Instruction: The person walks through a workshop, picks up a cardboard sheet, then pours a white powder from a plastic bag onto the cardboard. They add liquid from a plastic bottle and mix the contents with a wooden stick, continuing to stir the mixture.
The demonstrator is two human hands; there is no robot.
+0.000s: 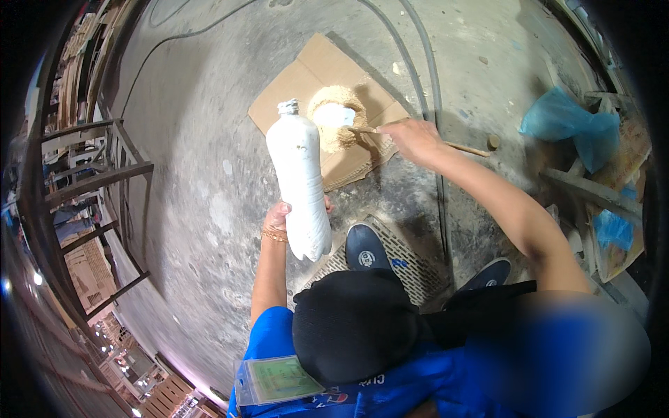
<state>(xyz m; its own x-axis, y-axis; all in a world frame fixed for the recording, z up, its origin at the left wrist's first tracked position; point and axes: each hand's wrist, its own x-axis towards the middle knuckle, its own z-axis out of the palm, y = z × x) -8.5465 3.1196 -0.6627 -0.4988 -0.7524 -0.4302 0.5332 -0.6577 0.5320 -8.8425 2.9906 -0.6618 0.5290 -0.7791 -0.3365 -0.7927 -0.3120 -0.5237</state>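
My left hand (277, 217) is wrapped round a tall white plastic bottle (301, 188), holding it upright near its lower half; the bottle has no cap and white smears on its side. My right hand (416, 142) grips a thin wooden stick (364, 129). Its tip touches a ring of pale sawdust (339, 93), and its other end sticks out past my wrist. A white puddle (334, 115), seemingly glue, lies in the hollow of the sawdust. Beneath it all is a flattened piece of brown cardboard (313, 66) on the floor.
Dark hoses (425, 70) run along the concrete floor right of the cardboard. A blue plastic bag (557, 115) and wood scraps (592, 195) lie at the far right. My shoe (367, 247) rests on a perforated mat (418, 268). A metal frame (97, 174) stands left.
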